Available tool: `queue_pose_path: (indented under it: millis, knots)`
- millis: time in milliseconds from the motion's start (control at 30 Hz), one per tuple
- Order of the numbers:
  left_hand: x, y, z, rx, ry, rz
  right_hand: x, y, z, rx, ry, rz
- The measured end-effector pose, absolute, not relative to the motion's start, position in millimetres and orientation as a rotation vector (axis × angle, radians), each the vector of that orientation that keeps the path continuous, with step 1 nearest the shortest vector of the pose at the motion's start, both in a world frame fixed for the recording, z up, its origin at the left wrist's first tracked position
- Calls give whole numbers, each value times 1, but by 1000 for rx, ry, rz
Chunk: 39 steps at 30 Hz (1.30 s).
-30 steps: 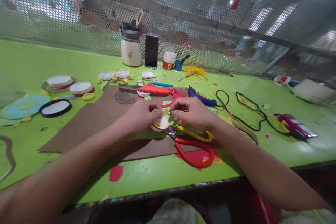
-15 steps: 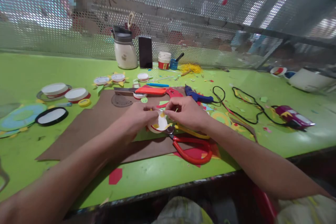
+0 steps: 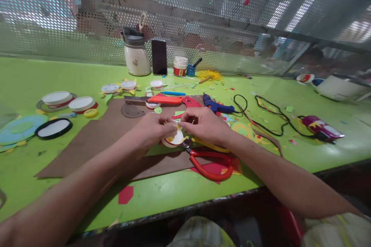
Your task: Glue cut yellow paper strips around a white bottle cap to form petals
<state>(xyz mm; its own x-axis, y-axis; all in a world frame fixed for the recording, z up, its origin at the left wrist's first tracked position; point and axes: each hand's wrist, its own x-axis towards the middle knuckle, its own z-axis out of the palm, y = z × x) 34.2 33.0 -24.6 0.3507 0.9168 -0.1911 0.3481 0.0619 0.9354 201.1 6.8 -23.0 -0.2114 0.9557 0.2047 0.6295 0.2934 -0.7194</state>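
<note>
My left hand (image 3: 159, 126) and my right hand (image 3: 200, 122) meet over a round white lid (image 3: 173, 139) with a red rim. Thumb and fingers of both hands are pinched, and a small yellow paper piece (image 3: 178, 127) shows between their tips. More yellow paper lies on the lid, which rests by the brown cardboard (image 3: 113, 135). Just right of the lid are red-handled scissors (image 3: 211, 165), with their blades partly hidden. Beyond my hands lie an orange utility knife (image 3: 165, 100), a blue glue gun (image 3: 217, 105) and a clear protractor (image 3: 132, 110).
On the left are white lids (image 3: 57, 98), a black ring (image 3: 53, 128) and blue paper discs (image 3: 23, 129). A bottle (image 3: 137, 58), a phone (image 3: 159, 57) and paint pots (image 3: 180, 66) stand by the mesh. A black cable (image 3: 271, 106) runs right, near a purple packet (image 3: 323, 127).
The view has shifted slightly, so things sit a little farther left. Both hands stay pinched together over the lid, with only tiny finger movement.
</note>
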Motion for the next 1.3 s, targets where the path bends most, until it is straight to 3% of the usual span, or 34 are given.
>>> queue_pose_path:
  millis: [233, 467, 800, 1300]
  knots:
    - [33, 34, -24, 1436, 1177, 642, 209, 17, -30, -1344, -1796, 756]
    - [30, 34, -21, 1251, 1081, 882, 207, 20, -31, -1258, -1473, 1117]
    - [29, 30, -15, 1533, 1322, 1149, 185, 2, -25, -1232, -1438, 1284]
    - [23, 26, -7, 1172, 718, 1051, 205, 19, -27, -895, -1056, 1571]
